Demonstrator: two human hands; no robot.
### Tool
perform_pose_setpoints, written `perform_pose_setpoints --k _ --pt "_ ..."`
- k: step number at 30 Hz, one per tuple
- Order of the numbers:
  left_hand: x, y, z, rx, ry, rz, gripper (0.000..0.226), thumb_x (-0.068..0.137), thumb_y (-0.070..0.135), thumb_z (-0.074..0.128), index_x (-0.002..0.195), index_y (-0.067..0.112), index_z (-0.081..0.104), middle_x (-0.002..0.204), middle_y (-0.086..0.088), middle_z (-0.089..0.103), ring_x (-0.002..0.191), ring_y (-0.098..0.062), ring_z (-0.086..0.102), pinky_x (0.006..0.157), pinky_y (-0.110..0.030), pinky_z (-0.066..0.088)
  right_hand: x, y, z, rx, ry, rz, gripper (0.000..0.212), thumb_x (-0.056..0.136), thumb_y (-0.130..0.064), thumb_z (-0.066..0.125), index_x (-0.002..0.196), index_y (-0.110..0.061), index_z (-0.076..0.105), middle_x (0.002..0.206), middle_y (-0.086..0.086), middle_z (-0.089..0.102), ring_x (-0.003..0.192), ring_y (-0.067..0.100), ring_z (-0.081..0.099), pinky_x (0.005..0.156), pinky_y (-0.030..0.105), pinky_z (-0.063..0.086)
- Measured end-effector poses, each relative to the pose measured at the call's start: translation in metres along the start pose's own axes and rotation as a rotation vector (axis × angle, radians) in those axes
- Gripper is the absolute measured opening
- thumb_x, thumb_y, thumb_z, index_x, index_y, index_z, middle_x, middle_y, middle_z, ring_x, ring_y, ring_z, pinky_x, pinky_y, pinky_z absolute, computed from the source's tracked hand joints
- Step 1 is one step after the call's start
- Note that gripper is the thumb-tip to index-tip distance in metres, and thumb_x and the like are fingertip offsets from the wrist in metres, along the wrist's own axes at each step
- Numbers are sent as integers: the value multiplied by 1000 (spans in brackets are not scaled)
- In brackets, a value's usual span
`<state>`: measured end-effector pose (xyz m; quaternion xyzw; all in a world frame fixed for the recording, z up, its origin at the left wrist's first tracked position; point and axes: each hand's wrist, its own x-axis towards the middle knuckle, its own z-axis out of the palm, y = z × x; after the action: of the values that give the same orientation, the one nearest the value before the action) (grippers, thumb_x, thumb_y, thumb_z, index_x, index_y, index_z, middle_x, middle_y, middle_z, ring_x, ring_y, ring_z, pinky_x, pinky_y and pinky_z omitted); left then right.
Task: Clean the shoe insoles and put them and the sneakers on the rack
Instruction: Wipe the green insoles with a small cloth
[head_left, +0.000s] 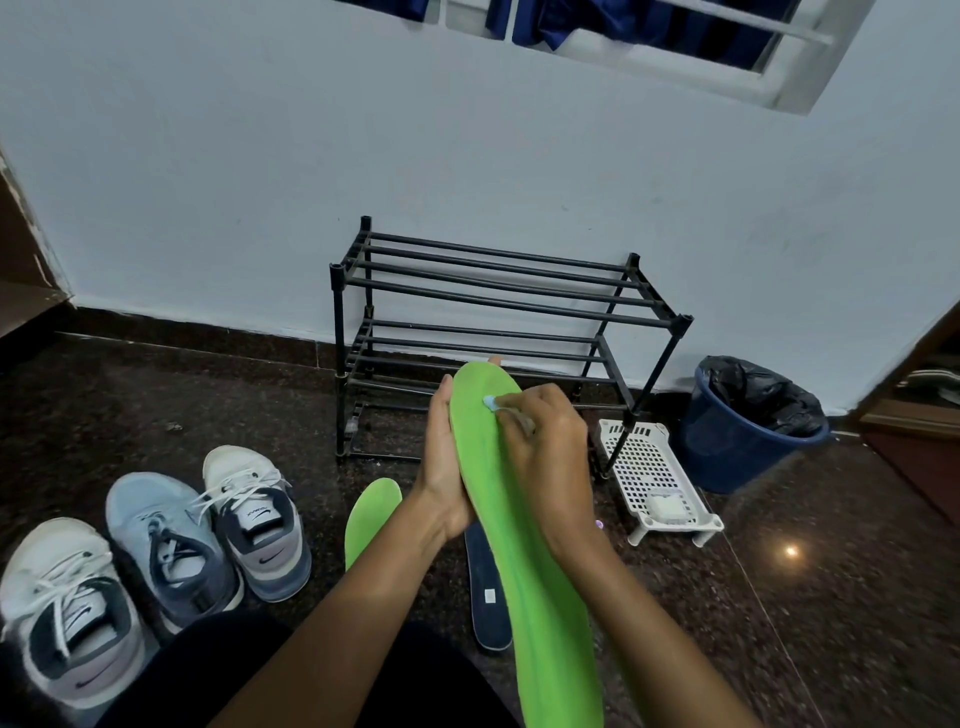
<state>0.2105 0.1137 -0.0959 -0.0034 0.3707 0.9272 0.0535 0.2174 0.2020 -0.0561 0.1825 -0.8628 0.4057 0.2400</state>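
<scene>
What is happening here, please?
A person is cleaning a green insole. The left hand holds it up, and the right hand rubs what looks like a pale blue wipe near its toe end. A second green insole and a dark blue insole lie on the floor. Three sneakers stand on the floor at the left, not yet on the black rack.

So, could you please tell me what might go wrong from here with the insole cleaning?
1. The left hand grips the held green insole only near its toe end, and its long lower part looks unsupported. Pressure from the right hand, which pinches a pale blue cleaning piece, might bend it or make it slip.
2. The second green insole and the dark insole lie on the floor right below the arms, so they could get knocked or dirtied.
</scene>
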Motion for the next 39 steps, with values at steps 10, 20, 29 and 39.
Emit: perform_pose_setpoints --k 10,20,29,39 --pt "-1 0 3 3 11 -8 52 96 53 22 129 28 55 93 -7 70 78 -16 68 66 -26 57 -4 -3 2 0 -25 17 9 84 -6 61 88 -2 69 82 0 49 74 10 50 64 10 36" --pt "-4 2 5 -24 43 -14 56 96 55 20 131 28 54 129 -23 55 122 -39 50 109 -52 34 -17 -11 10 110 -60 23 12 82 0 61 89 -3 70 79 -5 47 74 -6 46 69 0 33" --pt "-3 -1 6 24 23 -2 50 97 50 22 126 28 56 94 -3 72 80 -13 70 66 -24 57 6 -2 6 8 9 56 13 86 -7 60 95 -4 68 82 0 50 77 10 49 66 7 37" --pt "-8 3 10 13 11 -47 61 96 53 21 130 15 54 84 -6 73 70 -16 70 57 -26 56 10 6 -7 130 -125 152 32 79 -5 67 111 -12 64 88 -1 60 76 3 55 68 6 41"
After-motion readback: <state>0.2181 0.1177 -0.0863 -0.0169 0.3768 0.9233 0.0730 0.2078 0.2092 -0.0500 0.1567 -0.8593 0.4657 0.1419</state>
